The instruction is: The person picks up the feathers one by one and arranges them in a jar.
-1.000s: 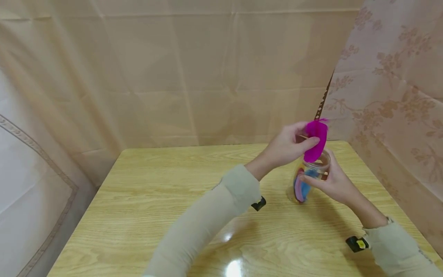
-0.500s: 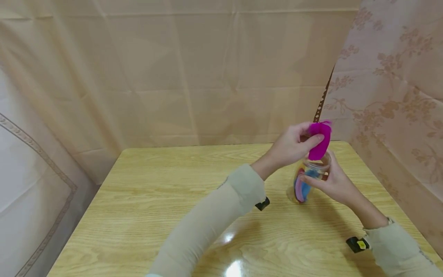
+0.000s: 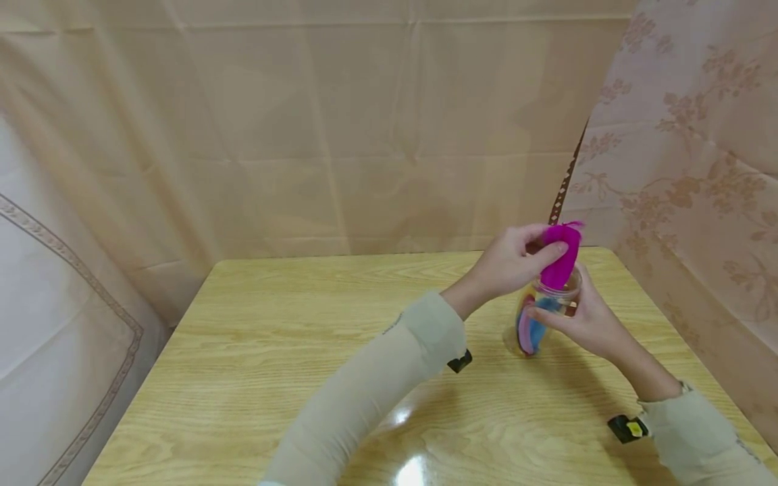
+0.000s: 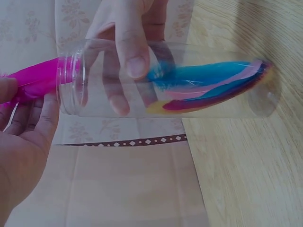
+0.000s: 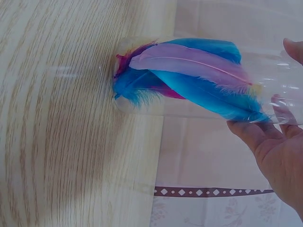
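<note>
My left hand (image 3: pixel 513 260) pinches a magenta feather (image 3: pixel 560 260) by its upper part, above a clear jar (image 3: pixel 516 341). The feather's lower end is inside the jar's mouth, as the left wrist view shows at the threaded rim (image 4: pixel 71 104). Around the jar's upper part my right hand (image 3: pixel 586 314) curls its thumb and fingers. Blue feathers (image 5: pixel 203 97), a pale pink feather (image 5: pixel 189 64) and dark red and yellow ones lie inside, toward the bottom. The jar stands on the table.
The wood-grain table (image 3: pixel 304 351) reaches back to a beige cloth (image 3: pixel 365 135). A flower-patterned cloth (image 3: pixel 699 189) hangs close to the right of the jar, a white cloth (image 3: pixel 55 324) at the left.
My left hand has shifted right and then down with the magenta feather, whose lower end has gone from above the rim into the jar's mouth. My right hand and the jar have stayed put.
</note>
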`<action>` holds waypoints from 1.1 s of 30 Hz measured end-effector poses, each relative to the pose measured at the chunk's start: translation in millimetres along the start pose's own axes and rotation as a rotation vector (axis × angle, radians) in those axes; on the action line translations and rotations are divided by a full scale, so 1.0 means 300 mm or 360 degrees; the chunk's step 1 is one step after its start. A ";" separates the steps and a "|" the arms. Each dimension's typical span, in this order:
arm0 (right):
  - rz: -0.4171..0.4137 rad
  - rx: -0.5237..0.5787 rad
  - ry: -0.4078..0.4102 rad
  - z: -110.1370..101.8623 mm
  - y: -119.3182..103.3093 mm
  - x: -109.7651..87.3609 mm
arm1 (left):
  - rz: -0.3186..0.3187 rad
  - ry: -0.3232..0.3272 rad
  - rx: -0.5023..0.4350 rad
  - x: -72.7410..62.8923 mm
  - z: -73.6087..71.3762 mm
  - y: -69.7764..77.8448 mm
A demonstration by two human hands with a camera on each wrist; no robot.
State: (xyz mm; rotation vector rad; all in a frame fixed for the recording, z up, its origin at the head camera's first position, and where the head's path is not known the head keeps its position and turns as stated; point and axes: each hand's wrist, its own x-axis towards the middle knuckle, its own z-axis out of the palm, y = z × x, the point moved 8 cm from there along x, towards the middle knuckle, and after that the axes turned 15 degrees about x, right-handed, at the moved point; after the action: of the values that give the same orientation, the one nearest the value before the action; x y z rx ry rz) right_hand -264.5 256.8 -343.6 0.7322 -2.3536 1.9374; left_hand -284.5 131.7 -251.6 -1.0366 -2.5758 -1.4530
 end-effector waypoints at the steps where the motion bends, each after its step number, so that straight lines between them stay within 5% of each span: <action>1: 0.0007 -0.0004 0.0003 0.002 0.000 -0.001 | 0.0010 -0.0003 0.0010 -0.003 -0.001 -0.001; 33: -0.0046 0.0060 -0.0058 0.003 -0.004 -0.001 | 0.0081 -0.0053 0.0062 -0.017 0.031 -0.002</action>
State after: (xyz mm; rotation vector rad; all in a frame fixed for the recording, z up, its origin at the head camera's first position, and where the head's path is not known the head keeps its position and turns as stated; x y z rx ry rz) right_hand -263.7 255.9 -342.8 0.8062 -2.3196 1.9788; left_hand -278.2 135.8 -258.9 -1.1226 -2.5688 -1.3801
